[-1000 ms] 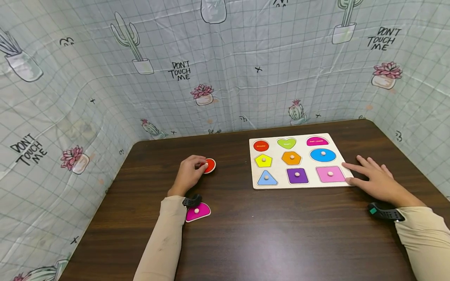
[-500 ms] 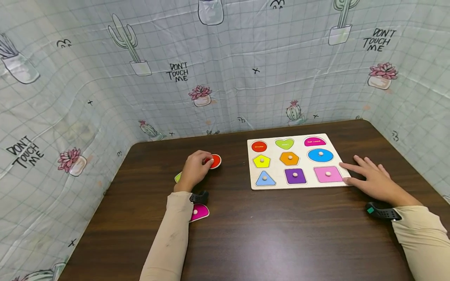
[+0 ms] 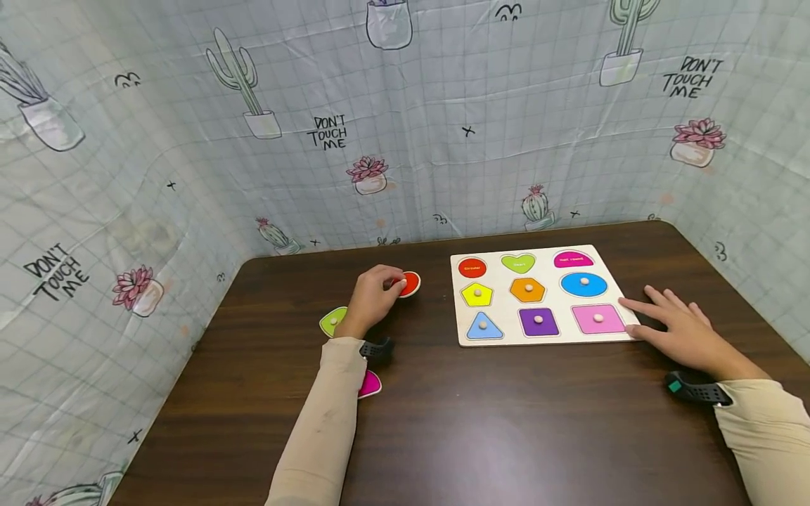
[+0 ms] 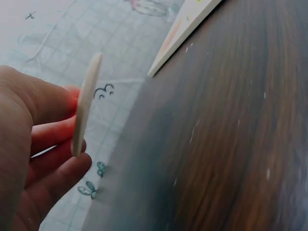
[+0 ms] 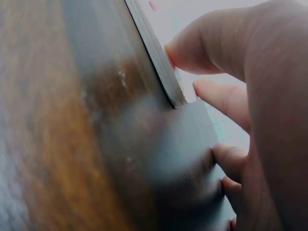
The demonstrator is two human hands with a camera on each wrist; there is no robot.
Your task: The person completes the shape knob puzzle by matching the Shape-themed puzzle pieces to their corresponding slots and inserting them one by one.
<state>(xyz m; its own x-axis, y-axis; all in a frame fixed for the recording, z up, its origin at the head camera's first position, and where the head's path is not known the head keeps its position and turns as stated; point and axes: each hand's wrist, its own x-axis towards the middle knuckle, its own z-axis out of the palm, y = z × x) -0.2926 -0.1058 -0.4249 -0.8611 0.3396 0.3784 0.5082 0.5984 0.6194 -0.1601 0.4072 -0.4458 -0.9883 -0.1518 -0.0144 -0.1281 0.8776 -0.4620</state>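
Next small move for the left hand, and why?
Probably carry the red disc right, over the red round spot on the board: the left hand already pinches the disc, the spot matches its colour and shape and has no knob, and the right hand touches the board's right edge.

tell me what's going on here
A person's left hand pinches a flat, round red piece clear of the dark brown wood-grain table. The right hand touches the right edge of the flat white board, whose red circle, green heart and magenta half-round spots stand unfilled. A flat lime-green piece and a flat magenta piece lie on the table, partly hidden.
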